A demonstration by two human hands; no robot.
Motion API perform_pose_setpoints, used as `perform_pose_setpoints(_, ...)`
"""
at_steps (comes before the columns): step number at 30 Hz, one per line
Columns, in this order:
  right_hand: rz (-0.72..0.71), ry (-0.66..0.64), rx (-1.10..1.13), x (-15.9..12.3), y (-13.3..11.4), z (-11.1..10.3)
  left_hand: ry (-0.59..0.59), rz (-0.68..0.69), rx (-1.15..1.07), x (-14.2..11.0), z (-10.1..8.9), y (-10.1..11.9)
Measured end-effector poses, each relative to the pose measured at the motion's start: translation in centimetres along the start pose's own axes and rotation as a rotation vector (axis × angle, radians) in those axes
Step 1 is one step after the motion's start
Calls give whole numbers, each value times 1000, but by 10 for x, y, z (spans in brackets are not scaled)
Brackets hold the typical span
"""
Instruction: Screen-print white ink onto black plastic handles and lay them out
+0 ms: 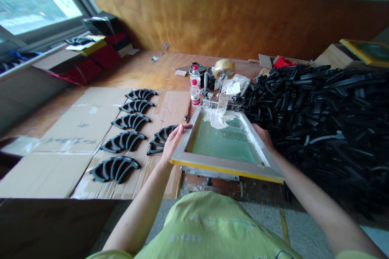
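Note:
A wooden screen-printing frame [225,165] with green mesh and a smear of white ink at its far end lies tilted in front of me. My left hand [173,140] grips its left rail, fingers curled over the edge. My right hand [263,135] holds the right rail, mostly hidden behind the frame. Just left of my left hand lies a black curved ribbed plastic part [161,139] on cardboard.
Several more black curved parts [127,129] lie in a row on flattened cardboard [60,141]. A large heap of black plastic parts [322,117] fills the right. Bottles [195,88], a tape roll [224,68] and tins stand behind the frame.

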State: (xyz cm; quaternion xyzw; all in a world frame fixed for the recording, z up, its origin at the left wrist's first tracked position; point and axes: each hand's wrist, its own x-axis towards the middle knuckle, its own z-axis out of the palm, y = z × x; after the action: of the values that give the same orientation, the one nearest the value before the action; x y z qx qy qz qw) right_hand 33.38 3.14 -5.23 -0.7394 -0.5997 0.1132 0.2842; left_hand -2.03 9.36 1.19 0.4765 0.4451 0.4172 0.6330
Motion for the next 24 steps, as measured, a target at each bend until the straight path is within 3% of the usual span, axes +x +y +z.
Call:
perform_pose_setpoints(2, 8, 129, -7, 25, -4, -6, -55, -135, 43, -7, -12, -22)
perform_pose_setpoints(5, -171, 195, -90, 63, -36, 5, -84, -234, 49, -9, -21, -58)
perform_pose_setpoints(8, -333, 62, -250, 91, -72, 30, -31, -243, 76, -5, -21, -88)
perform_pose_setpoints(11, -333, -138, -386, 102, -90, 52, -14, -229, 115, -1, -20, -104)
perform_pose_setpoints(13, -304, -211, -444, 100, -93, 62, -27, -222, 138, 0, -22, -110)
perform_pose_setpoints(17, -331, -227, -471, 80, -96, 69, -39, -232, 165, 0, -25, -116)
perform_pose_setpoints(24, -695, -398, -336, 32, -92, 46, -24, -209, 146, 0, -26, -120)
